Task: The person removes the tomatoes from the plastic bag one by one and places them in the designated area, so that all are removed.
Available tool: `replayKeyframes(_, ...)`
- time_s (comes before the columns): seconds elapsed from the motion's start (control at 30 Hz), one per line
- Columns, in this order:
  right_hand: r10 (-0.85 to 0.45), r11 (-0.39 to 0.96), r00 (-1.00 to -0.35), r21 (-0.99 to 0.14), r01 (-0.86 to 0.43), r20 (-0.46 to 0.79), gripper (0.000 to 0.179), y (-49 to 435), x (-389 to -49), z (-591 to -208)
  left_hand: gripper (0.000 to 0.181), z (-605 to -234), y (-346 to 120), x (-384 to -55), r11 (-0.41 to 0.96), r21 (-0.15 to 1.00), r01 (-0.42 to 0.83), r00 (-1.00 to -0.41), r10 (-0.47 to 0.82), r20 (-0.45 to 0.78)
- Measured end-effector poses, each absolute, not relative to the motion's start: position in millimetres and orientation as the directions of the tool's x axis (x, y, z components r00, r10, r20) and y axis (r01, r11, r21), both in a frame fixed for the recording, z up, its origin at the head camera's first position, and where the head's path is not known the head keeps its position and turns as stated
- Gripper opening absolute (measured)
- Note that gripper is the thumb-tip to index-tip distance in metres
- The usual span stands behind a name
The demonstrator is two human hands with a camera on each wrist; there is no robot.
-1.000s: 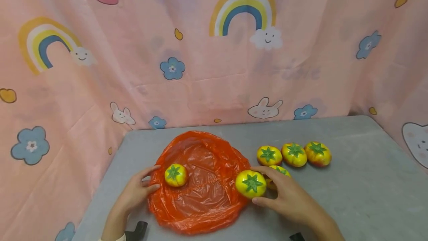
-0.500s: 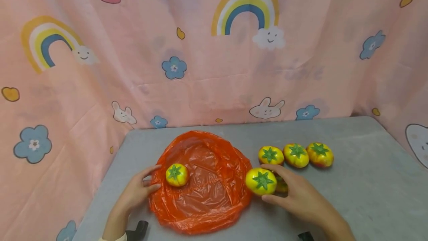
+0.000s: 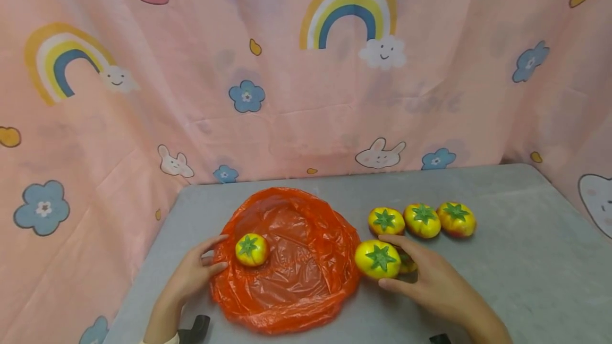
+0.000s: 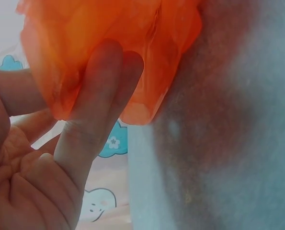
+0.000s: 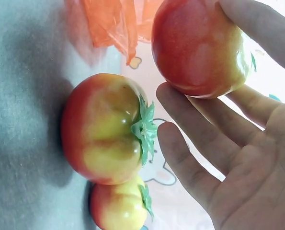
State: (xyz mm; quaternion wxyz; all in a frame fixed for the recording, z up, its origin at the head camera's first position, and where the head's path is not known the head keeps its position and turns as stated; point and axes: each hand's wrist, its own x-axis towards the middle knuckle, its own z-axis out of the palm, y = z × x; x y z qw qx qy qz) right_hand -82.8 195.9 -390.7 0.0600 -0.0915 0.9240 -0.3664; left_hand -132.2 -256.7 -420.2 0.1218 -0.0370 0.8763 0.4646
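A round, open-mouthed orange-red plastic bag (image 3: pixel 287 285) lies on the grey table, its rim spread wide. One yellow-and-red tomato (image 3: pixel 251 250) with a green star-shaped top sits in its left part. My left hand (image 3: pixel 193 269) holds the bag's left rim; through the film, fingertips show in the left wrist view. My right hand (image 3: pixel 425 275) grips another tomato (image 5: pixel 199 48) between thumb and fingers, raised above the table by the bag's right edge. Below that hand a further tomato (image 5: pixel 106 129) stands on the table, mostly hidden in the head view.
Three tomatoes stand in a row at the back right: the left one (image 3: pixel 385 221), the middle one (image 3: pixel 422 221) and the right one (image 3: pixel 456 220). A pink patterned curtain (image 3: pixel 296 121) hangs behind the grey table (image 3: pixel 521 259).
My right hand has drawn back to the right with the tomato, away from the bag's rim. The left hand and the bag stay in place.
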Motion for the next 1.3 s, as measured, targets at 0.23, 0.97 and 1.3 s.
replayKeyframes(0.23, -0.202, 0.732, -0.974, -0.676, -0.08, -0.103, 0.081, 202.1, -85.7, -390.2, 0.06, -421.7, -256.1, -132.7, 0.552, 0.812, -0.189, -0.966, 0.045, -0.255)
replayKeyframes(0.97, -0.102, 0.792, -0.99, -0.611, -0.019, -0.1, 0.09, 249.7, -91.0, -400.9, 0.057, -425.7, -256.5, -129.6, 0.558, 0.807, -0.192, -0.966, 0.035, -0.255)
replayKeyframes(1.3, -0.068, 0.785, -0.992, -0.619, 0.013, -0.108, 0.095, 272.3, -95.4, -403.3, 0.055, -421.8, -258.4, -132.7, 0.546, 0.811, -0.21, -0.965, 0.015, -0.26)
